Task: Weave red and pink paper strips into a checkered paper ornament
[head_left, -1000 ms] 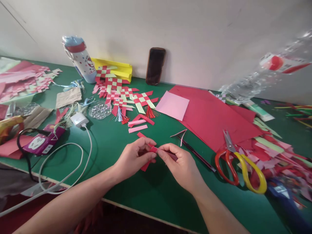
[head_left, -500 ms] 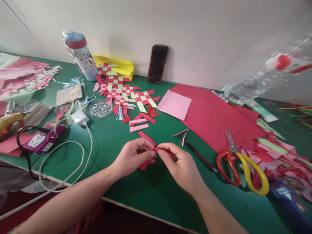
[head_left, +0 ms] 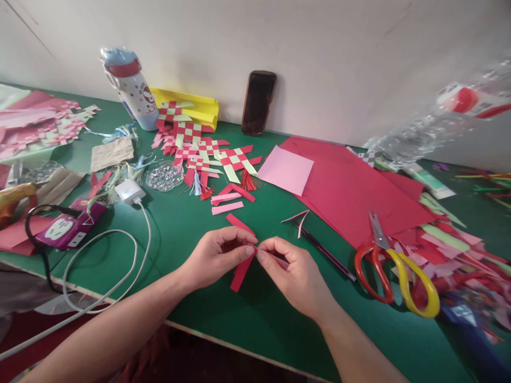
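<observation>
Between my two hands, near the front of the green table (head_left: 175, 229), are folded red paper strips (head_left: 242, 275). My left hand (head_left: 221, 254) pinches them with thumb and forefinger. My right hand (head_left: 293, 268) pinches at the same spot, fingertips almost touching the left ones, with a pink strip (head_left: 282, 263) showing under its thumb. One red strip end sticks out beyond my left fingers and another hangs down toward me. Just past my hands lie loose pink strips (head_left: 227, 208). Woven red-and-green paper fish (head_left: 235, 159) with tassels are farther back.
Scissors (head_left: 393, 266) and a dark pen (head_left: 327, 255) lie to the right, beside red paper sheets (head_left: 351, 186) and scraps. A phone (head_left: 258, 103) leans on the wall. At left are a flask (head_left: 133, 90), a white charger (head_left: 131, 191) with its cable, and a purple power strip (head_left: 72, 226).
The hanging red strip end has swung out and shows longer below my left fingers. My fingertips have shifted slightly at the pinch, and more of the pink strip shows by my right hand.
</observation>
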`<state>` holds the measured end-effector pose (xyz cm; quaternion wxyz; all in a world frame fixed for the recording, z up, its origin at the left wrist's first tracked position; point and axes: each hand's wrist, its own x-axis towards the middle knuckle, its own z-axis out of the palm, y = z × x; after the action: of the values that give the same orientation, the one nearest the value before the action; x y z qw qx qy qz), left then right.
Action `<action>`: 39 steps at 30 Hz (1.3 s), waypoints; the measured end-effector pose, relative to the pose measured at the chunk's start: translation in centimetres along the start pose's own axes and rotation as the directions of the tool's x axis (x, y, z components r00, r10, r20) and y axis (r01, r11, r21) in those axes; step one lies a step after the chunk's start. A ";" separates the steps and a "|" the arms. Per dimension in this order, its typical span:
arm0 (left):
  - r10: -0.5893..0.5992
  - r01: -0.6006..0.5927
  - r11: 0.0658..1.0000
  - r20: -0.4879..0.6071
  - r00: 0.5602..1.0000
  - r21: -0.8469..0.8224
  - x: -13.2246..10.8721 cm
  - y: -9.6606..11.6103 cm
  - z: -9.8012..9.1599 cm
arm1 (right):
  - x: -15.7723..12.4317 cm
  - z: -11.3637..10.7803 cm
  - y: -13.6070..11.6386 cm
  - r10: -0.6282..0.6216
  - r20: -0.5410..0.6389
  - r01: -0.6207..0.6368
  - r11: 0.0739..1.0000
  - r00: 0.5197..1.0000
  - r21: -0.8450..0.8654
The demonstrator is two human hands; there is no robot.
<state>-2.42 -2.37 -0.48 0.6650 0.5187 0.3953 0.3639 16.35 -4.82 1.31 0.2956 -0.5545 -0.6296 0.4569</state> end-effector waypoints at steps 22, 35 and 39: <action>-0.017 0.019 0.998 -0.028 0.999 0.059 0.0 -0.1 -0.1 | 0.1 -0.1 0.4 0.053 0.004 -0.053 0.998 0.999 0.025; -0.020 0.025 0.990 -0.043 0.999 0.136 -0.4 0.4 -0.3 | 0.1 -1.0 -0.1 0.097 0.047 -0.096 0.995 0.994 -0.028; -0.028 0.038 0.987 -0.068 0.997 0.153 -2.3 0.1 0.1 | 0.0 -1.0 -0.1 0.097 0.132 -0.087 0.993 0.986 -0.082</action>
<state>-3.30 -4.42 -0.04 0.6153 0.5500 0.4524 0.3380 17.23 -4.58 1.81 0.2094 -0.5616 -0.6388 0.4824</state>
